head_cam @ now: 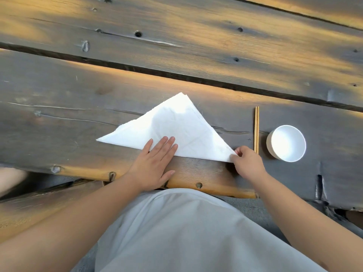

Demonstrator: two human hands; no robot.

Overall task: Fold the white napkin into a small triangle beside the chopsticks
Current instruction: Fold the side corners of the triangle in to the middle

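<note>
Head view: I see the white napkin (176, 130) folded into a large triangle left of the chopsticks (256, 129). My left hand (155, 165) presses it with flat, straight fingers; my right hand (248, 161) pinches its right corner.

The left hand (155, 163) lies flat with the palm down, its fingers straight and close together, pointing away from the body and a little to the right, and the thumb is spread out to the side. The right hand (247, 161) is curled, with its thumb and fingertips (240, 152) pinched together and the knuckles turned upward. Both bare forearms reach forward from the lower corners of the view, the wrists nearly straight, and the hands stay apart from each other.
</note>
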